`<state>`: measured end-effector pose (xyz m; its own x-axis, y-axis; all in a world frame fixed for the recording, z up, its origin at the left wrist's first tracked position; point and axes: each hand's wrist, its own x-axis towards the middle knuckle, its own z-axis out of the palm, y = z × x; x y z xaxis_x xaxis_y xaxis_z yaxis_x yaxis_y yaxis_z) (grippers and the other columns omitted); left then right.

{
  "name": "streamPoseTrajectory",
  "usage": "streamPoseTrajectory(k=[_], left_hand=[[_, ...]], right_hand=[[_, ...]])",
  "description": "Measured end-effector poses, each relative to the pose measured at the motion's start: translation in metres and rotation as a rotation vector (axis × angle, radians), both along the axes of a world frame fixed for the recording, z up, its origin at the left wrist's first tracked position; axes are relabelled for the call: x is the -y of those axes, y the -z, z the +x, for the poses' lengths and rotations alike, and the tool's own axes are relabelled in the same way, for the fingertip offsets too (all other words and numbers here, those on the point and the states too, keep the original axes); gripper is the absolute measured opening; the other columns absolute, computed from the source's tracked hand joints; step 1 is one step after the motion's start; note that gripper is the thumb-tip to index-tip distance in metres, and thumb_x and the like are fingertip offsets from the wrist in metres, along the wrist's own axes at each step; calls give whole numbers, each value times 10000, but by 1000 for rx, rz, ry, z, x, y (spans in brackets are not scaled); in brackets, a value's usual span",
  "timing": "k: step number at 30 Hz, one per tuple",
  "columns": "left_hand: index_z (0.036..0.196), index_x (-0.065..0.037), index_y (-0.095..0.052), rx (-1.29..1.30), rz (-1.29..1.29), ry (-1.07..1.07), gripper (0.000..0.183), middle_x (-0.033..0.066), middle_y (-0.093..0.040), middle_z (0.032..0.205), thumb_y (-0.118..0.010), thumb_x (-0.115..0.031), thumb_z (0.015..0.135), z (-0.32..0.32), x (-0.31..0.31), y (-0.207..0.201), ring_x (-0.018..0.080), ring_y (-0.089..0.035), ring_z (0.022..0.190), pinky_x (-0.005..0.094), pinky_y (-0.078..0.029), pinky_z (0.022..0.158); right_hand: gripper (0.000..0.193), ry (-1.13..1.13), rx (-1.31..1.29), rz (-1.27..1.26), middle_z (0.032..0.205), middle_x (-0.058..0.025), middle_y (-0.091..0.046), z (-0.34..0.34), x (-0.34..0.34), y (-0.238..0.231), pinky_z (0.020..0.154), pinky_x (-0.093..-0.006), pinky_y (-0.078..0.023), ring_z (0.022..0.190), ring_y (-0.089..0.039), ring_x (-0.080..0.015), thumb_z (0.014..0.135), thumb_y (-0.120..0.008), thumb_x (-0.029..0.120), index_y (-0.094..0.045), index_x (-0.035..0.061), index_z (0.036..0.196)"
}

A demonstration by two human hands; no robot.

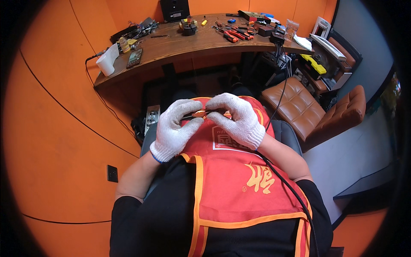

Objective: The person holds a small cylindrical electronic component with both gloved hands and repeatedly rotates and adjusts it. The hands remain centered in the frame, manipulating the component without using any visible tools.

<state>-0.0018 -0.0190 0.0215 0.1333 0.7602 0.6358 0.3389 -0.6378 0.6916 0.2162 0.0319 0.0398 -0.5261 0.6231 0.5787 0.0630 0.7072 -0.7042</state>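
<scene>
My left hand (176, 127), in a white knit glove with a blue cuff edge, pinches one side of a small shiny copper-coloured piece (199, 113). From the other side my right hand (238, 121), gloved the same way, closes thumb and fingers at the piece's right end. Thin dark strands run from the piece toward both hands. Its exact kind is too small to make out, and the fingers cover its ends. Both hands are held above my lap, over a red apron (227, 188) with orange trim.
Ahead stands a curved wooden desk (180, 45). On it lie red-handled pliers (235, 34), a phone (134, 58), a white paper roll (108, 60) and a black speaker (174, 10). A brown padded chair (314, 109) is at the right. A black cable (291, 188) crosses my apron.
</scene>
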Motion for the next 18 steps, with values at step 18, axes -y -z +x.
streamPoseTrajectory(k=[18], left_hand=[[1141,-7,-708,-111,118,-65,336,164,-693,1135,-759,16,810,4,-2,-2,299,-707,1016,347,-570,874]], right_hand=[[301,-122,9,-547,967,-62,-700,1,0,-4,793,-265,-525,851,-638,-119,1031,-608,215,-663,-12,1221]])
